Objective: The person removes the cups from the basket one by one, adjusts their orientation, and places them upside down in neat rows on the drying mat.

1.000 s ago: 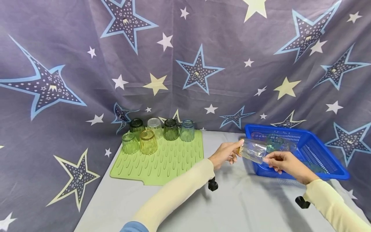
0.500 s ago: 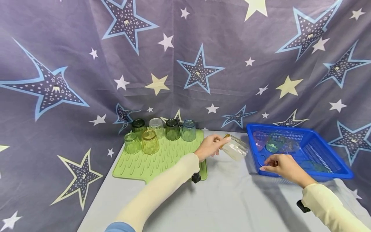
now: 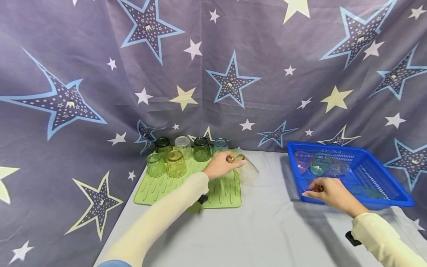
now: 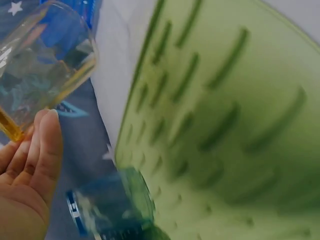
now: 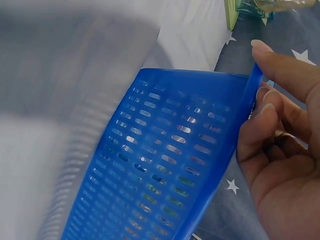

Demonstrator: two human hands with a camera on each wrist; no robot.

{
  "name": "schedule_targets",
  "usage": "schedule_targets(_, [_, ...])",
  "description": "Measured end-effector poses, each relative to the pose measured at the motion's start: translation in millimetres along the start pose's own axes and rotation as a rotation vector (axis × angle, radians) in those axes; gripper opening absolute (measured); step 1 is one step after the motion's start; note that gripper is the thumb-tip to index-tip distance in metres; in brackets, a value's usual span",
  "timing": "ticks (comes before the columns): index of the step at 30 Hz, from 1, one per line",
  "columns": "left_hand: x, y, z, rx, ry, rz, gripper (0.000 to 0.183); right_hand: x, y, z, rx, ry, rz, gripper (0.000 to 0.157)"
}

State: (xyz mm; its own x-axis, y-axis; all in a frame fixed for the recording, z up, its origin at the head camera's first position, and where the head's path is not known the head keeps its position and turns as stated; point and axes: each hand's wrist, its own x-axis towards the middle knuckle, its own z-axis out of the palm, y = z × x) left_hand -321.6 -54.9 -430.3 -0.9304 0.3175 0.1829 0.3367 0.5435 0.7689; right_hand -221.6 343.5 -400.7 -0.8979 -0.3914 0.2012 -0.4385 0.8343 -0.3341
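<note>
A clear tumbler point(image 3: 247, 173) with an amber base tilts above the mat's right edge, mouth facing right and down. The left hand point(image 3: 221, 165) pinches it at the amber base; in the left wrist view the fingertips lie against that end of the tumbler point(image 4: 47, 65). Below it spreads a green ribbed drying mat point(image 3: 213, 194), on which a blue tumbler point(image 3: 220, 145) stands upside down, partly behind the hand. The right hand point(image 3: 330, 193) is over the front left corner of a blue slotted basket point(image 5: 165, 130), fingers loosely curled, thumb tip close to the rim.
On the mat, a yellow tumbler point(image 3: 176, 164), a light green tumbler point(image 3: 155, 165) and several more stand inverted towards the back. Inside the blue basket lie a pink tumbler point(image 3: 303, 161), a green tumbler point(image 3: 319, 165) and others. A star-patterned curtain point(image 3: 267, 107) hangs behind the table.
The right hand has let go of the amber-based tumbler and stays at the basket. The left hand has carried the tumbler leftwards from the basket to the mat's right edge.
</note>
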Motion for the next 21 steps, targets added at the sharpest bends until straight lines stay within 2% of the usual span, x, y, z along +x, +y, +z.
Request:
schedule_targets(9, [-16.1,-26.5,-43.0,0.125,-0.015,-0.066,0.06,-1,-1,-1.0,0.011,0.001,0.029,0.02])
schedule_targets(16, [-27.7,-39.1,-78.2,0.234,0.025,-0.118,0.066,-1,-1,0.5,0.012,0.008,0.04,0.019])
schedule_targets(21, [-31.3,-47.2,-97.1,0.302,0.04,-0.154,0.066,-2,0,2.4,0.015,0.021,0.033,0.018])
